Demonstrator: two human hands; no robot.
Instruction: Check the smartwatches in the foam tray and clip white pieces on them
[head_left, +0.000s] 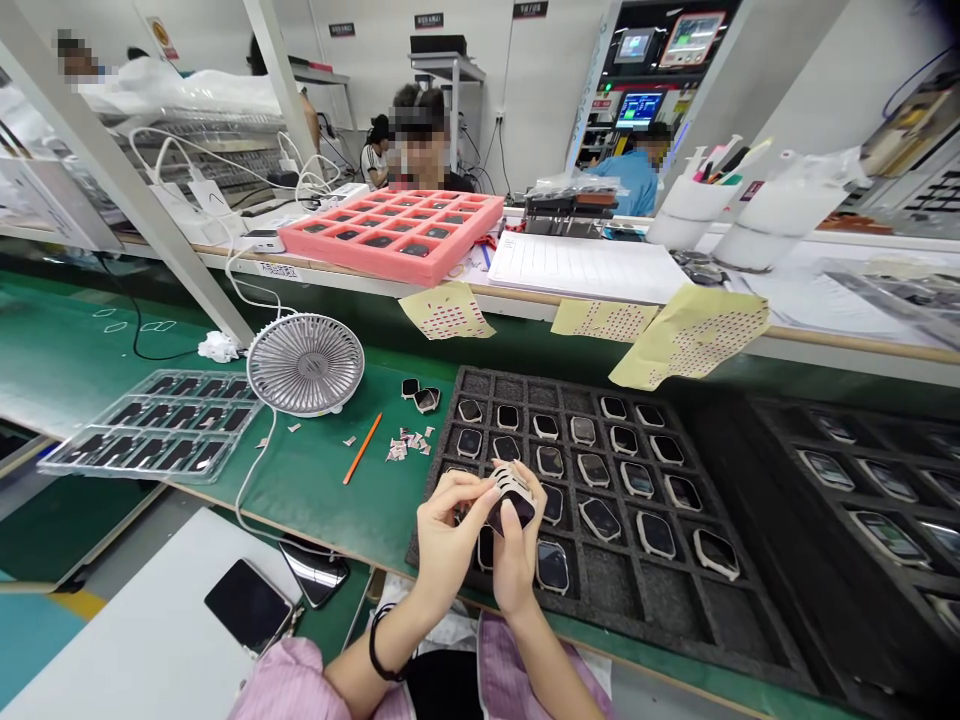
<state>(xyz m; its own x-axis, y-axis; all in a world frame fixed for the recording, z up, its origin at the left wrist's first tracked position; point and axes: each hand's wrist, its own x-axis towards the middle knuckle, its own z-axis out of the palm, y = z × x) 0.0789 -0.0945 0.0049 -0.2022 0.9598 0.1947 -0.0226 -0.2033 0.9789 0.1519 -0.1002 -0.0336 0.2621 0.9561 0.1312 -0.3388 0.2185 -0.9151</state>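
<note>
A smartwatch case [514,508] with a dark screen and no strap is held up over the near left part of a black foam tray [600,560]. My right hand [516,560] is closed around it, thumb on the screen and fingers behind. At its left edge, my left hand [444,525] has thumb and forefinger pinched together against the case. Whether a small piece is also between those fingertips is hidden. Other smartwatches, such as a silver one [716,552], lie in the tray's compartments beneath and beyond my hands.
Left of the tray lie small pale tabs [409,443], an orange stick [362,448] and two watch pieces [426,399]. Further left are a fan [306,365] and a clear tray [161,420]. A pink foam tray [442,265] stands on the shelf. A second black tray [817,500] is right.
</note>
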